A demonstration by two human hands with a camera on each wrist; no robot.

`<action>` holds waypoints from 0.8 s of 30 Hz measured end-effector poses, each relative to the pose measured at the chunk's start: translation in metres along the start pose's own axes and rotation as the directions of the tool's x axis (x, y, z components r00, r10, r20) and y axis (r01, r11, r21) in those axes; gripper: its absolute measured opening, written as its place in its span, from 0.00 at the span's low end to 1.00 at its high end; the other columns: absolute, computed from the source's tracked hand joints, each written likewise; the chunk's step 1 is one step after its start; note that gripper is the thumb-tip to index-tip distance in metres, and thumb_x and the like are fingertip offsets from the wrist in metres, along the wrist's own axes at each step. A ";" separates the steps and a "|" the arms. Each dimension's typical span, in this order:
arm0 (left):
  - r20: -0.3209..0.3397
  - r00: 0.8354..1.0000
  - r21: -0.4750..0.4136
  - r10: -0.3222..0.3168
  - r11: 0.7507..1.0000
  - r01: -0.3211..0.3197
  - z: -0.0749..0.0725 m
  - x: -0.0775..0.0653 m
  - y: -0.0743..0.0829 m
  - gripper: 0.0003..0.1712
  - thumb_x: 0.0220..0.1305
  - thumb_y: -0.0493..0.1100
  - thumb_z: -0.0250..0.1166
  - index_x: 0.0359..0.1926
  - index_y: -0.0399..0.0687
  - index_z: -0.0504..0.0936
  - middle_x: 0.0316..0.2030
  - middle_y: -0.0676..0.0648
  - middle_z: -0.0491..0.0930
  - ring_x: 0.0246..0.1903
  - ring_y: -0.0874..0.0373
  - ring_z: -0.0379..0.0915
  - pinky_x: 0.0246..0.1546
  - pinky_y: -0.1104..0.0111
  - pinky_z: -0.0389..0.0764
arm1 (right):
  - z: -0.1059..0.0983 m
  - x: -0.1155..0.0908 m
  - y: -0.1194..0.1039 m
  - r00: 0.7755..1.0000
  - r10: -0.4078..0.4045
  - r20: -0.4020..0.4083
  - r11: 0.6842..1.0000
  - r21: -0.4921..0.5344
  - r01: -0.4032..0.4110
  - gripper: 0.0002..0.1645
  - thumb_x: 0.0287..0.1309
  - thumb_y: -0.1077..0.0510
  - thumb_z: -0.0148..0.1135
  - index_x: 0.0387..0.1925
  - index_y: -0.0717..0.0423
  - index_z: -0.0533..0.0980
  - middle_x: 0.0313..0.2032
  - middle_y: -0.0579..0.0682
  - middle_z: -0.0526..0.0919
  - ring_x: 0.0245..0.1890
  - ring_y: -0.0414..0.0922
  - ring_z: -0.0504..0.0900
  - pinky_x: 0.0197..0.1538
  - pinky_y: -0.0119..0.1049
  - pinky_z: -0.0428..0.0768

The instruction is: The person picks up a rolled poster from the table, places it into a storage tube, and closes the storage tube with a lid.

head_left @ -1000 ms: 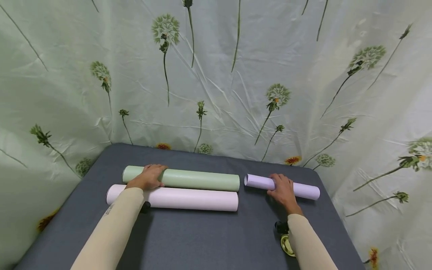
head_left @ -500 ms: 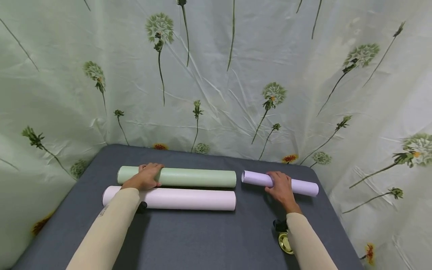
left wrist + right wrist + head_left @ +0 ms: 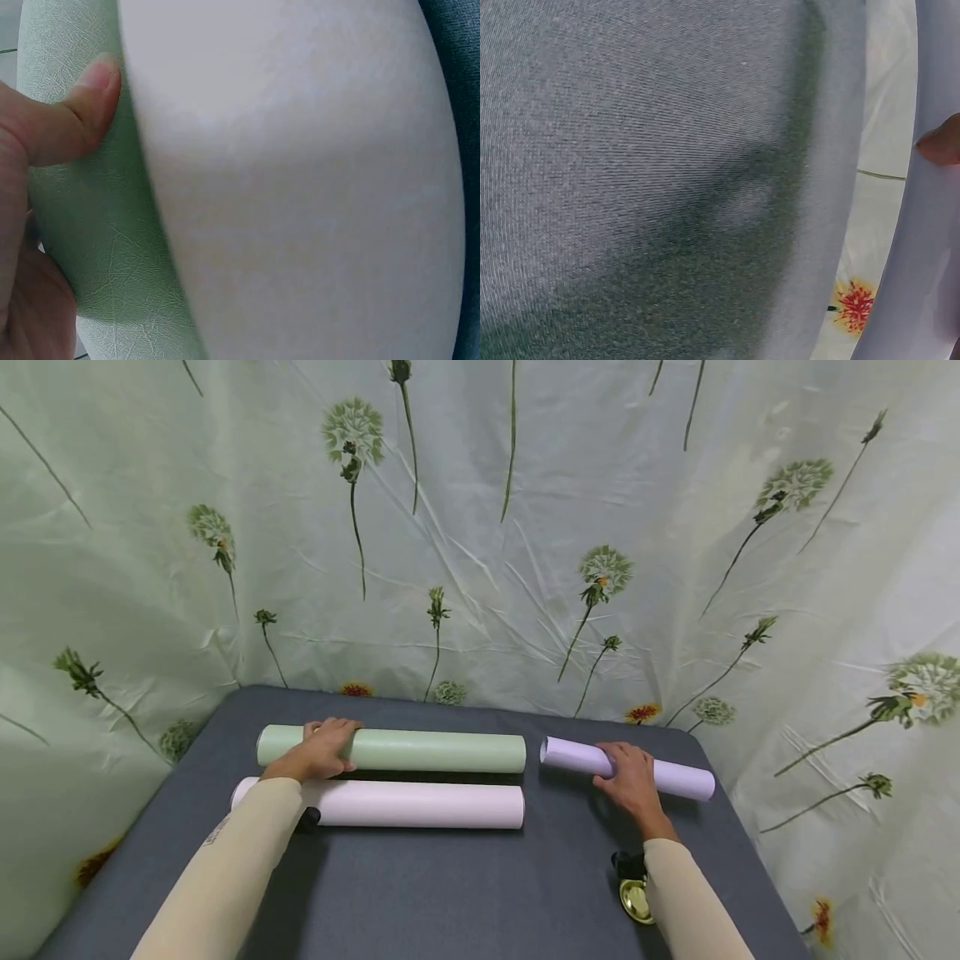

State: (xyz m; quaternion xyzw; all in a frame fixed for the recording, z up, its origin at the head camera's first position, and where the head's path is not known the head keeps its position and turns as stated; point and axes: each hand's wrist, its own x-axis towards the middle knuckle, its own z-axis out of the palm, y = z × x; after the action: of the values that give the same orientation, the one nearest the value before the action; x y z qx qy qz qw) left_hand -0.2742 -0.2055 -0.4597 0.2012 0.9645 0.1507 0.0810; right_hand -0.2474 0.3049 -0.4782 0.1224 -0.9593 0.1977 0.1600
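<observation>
My left hand (image 3: pixel 321 752) grips the green roll (image 3: pixel 442 752) near its left end, thumb on the near side and fingers over the far side. In the left wrist view the thumb (image 3: pixel 94 97) presses on the green textured surface. A pale pink roll (image 3: pixel 427 804) lies in front of the green one, under my left wrist. My right hand (image 3: pixel 630 781) holds a thinner lilac paper roll (image 3: pixel 682 780) around its middle, at the table's right. Its hollow left end faces the green roll. In the right wrist view one fingertip (image 3: pixel 937 142) shows against the lilac roll.
A small shiny gold dish (image 3: pixel 636 902) sits on the dark grey table (image 3: pixel 465 893), partly behind my right sleeve. A flower-printed curtain (image 3: pixel 480 527) hangs around the table's back and sides.
The green roll has shifted slightly back, widening its gap to the pink roll. The lilac roll has shifted slightly, with my right hand still on it. The head view has drifted a little.
</observation>
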 end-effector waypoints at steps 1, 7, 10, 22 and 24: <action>-0.004 1.000 0.006 0.004 1.000 -0.004 -0.001 -0.001 0.000 0.37 0.56 0.41 0.70 0.64 0.32 0.66 0.59 0.32 0.69 0.59 0.34 0.61 0.56 0.38 0.53 | -0.001 0.000 0.000 1.000 -0.007 -0.007 1.000 -0.001 0.007 0.32 0.38 0.65 0.76 0.50 0.65 0.78 0.47 0.65 0.79 0.51 0.64 0.73 0.57 0.60 0.59; -0.045 0.998 0.025 0.035 0.999 -0.034 -0.012 -0.012 0.002 0.36 0.55 0.41 0.71 0.62 0.32 0.68 0.59 0.32 0.70 0.59 0.35 0.62 0.54 0.38 0.54 | -0.006 -0.003 -0.002 0.997 -0.052 -0.053 0.999 -0.002 0.052 0.33 0.35 0.66 0.78 0.49 0.63 0.79 0.46 0.64 0.79 0.49 0.64 0.74 0.54 0.60 0.61; -0.080 0.995 0.013 0.054 0.998 -0.053 -0.017 -0.017 0.003 0.36 0.55 0.41 0.71 0.62 0.32 0.68 0.58 0.32 0.70 0.58 0.35 0.62 0.54 0.39 0.54 | -0.009 -0.006 -0.005 0.995 -0.065 -0.073 0.998 0.000 0.065 0.33 0.33 0.67 0.78 0.48 0.63 0.79 0.45 0.64 0.80 0.48 0.64 0.74 0.53 0.60 0.61; -0.176 0.980 0.005 0.094 0.996 -0.094 -0.025 -0.045 0.000 0.36 0.51 0.39 0.74 0.60 0.33 0.69 0.56 0.33 0.72 0.56 0.35 0.64 0.52 0.39 0.55 | -0.025 -0.010 -0.025 0.994 -0.087 -0.061 0.996 0.004 0.087 0.31 0.35 0.68 0.77 0.47 0.65 0.79 0.44 0.63 0.79 0.47 0.63 0.75 0.52 0.60 0.62; -0.195 0.975 0.016 0.106 0.994 -0.105 -0.024 -0.050 0.000 0.37 0.50 0.39 0.75 0.59 0.33 0.70 0.55 0.34 0.72 0.56 0.36 0.65 0.51 0.39 0.55 | -0.027 -0.011 -0.027 0.993 -0.098 -0.069 0.995 0.004 0.098 0.30 0.34 0.69 0.78 0.46 0.65 0.79 0.43 0.62 0.79 0.46 0.62 0.75 0.51 0.60 0.62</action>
State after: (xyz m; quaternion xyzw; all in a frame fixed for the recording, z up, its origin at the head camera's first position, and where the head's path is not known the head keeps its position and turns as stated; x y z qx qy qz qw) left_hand -0.2346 -0.2328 -0.4320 0.2367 0.9561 0.1712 -0.0231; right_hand -0.2220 0.2937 -0.4494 0.1630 -0.9454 0.1973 0.2019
